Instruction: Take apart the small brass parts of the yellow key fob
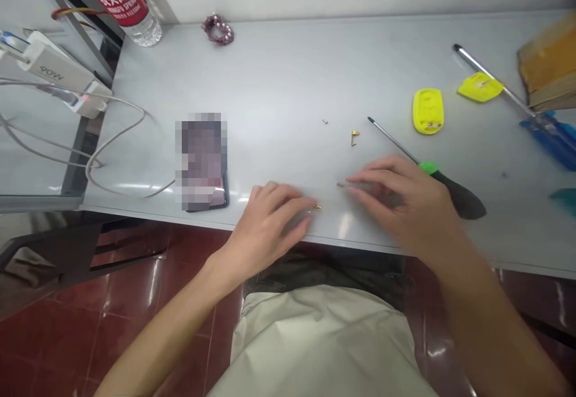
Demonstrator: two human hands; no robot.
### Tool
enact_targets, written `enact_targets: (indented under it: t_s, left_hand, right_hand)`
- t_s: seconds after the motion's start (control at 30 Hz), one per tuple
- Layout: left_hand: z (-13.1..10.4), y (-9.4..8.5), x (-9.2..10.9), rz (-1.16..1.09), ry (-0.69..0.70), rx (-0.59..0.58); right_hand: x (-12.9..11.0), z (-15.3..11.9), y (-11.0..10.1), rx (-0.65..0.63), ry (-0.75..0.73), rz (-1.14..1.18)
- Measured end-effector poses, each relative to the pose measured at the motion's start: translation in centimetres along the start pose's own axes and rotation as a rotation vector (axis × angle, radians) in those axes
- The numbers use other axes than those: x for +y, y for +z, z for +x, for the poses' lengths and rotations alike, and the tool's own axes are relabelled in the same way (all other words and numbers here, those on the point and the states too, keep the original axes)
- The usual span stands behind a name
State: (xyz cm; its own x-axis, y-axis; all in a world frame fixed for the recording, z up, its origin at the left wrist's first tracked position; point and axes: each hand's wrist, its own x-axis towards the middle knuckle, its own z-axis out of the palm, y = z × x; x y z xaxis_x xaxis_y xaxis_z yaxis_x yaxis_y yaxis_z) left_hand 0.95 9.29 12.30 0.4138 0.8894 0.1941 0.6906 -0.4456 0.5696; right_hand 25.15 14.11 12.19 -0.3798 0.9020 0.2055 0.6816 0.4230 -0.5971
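Note:
My left hand (274,214) is low over the desk's front edge, fingers curled and pinching. At its fingertips shows a tiny brass piece (318,207), its far part hidden by the fingers. My right hand (405,205) holds a small metal pin (341,185) between thumb and forefinger, its tip pointing left. Beyond the hands lie a bent brass contact strip (354,137) and a tiny metal pin-like part (324,122). Behind my right hand lies a screwdriver (459,193) with a black and green handle, its shaft pointing up and left.
Right of these are a yellow plastic shell (428,111), another yellow piece (479,87), and a blue-handled screwdriver (551,136) by a brownish-yellow box (549,61). On the left are a phone (202,163), a cable (121,100), a charger (58,70), a bracelet (218,30) and a water bottle (130,7).

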Motion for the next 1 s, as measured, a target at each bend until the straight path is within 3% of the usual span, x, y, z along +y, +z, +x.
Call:
enact_targets:
  t_s: [0.27,0.4,0.6,0.83,1.0]
  left_hand:
    - [1.6,0.6,-0.1,-0.122,-0.01,-0.113]
    - [1.6,0.8,-0.2,-0.116,-0.032,-0.086]
    - [1.5,1.1,0.0,-0.105,-0.028,-0.062]
    - [1.3,1.4,0.3,-0.085,-0.031,-0.013]
    - [0.6,1.4,0.6,-0.027,-0.056,0.048]
  right_hand:
    - [0.0,1.3,1.2,-0.103,0.008,-0.023]
    - [0.0,1.6,0.8,-0.118,0.025,0.019]
    - [-0.3,1.5,-0.5,-0.11,0.243,0.18]
    - [-0.1,0.6,-1.0,-0.113,0.183,0.215]
    - [-0.9,0.3,-1.0,-0.098,0.223,0.289]
